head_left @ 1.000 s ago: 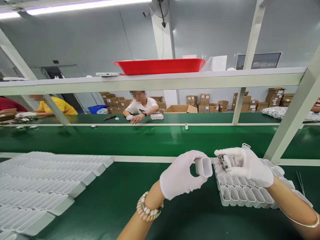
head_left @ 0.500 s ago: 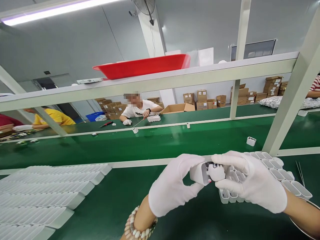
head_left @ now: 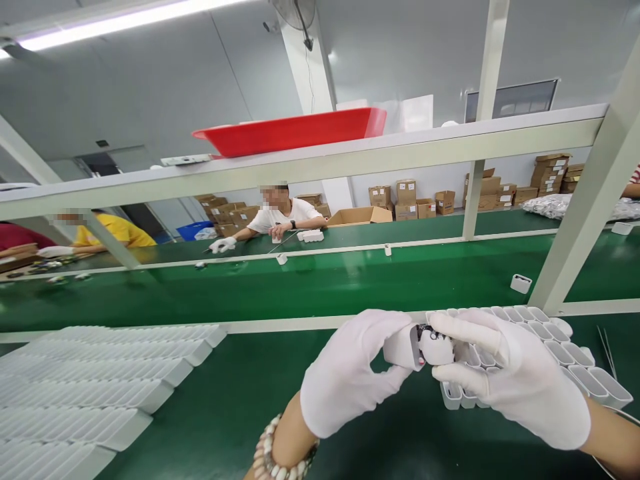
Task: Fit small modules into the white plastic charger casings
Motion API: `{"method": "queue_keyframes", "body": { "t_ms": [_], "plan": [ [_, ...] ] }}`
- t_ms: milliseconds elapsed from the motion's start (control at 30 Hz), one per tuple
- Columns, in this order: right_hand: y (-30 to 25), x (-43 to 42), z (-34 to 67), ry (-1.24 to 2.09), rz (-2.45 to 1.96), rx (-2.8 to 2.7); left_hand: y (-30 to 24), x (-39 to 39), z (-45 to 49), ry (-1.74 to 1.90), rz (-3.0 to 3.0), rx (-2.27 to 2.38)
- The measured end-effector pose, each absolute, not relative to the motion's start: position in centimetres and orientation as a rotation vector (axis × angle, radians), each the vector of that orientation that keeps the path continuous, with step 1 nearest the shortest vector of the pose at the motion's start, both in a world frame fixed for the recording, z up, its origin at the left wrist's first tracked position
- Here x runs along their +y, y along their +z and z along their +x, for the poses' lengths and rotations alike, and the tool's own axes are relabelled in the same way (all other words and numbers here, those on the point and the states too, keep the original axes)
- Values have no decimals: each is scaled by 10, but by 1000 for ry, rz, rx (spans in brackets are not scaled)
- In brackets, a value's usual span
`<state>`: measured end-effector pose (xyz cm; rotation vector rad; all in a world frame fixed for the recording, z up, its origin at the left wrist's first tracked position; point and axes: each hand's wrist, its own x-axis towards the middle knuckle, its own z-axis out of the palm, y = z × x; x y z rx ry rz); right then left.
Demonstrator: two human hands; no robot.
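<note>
My left hand, in a white glove, grips a small white plastic casing with its open end turned to the right. My right hand, also gloved, presses a small dark insert into that open end with thumb and fingers. Both hands meet above the green table, just left of a white tray with rows of empty white casings. The insert is mostly hidden by my fingers.
Stacked white trays lie at the left. A green conveyor belt runs behind, carrying loose white casings. A shelf beam holds a red bin. Other people sit across the belt; cardboard boxes stand behind them.
My hands came together: the right hand brought the dark insert from above the tray to the casing's open end. The loose casing on the belt drifted right.
</note>
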<state>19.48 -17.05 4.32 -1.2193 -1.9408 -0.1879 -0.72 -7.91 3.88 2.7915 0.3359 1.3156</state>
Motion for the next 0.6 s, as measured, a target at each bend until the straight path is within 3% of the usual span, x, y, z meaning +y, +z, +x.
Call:
{"method": "queue_keyframes", "body": {
  "t_ms": [433, 600],
  "plan": [
    [38, -161, 194, -177, -1131, -2083, 35, -82, -4, 1256, 2786, 328],
    [31, -151, 196, -339, -944, -2047, 31, -80, -1, 1277, 2703, 378]
  ]
}}
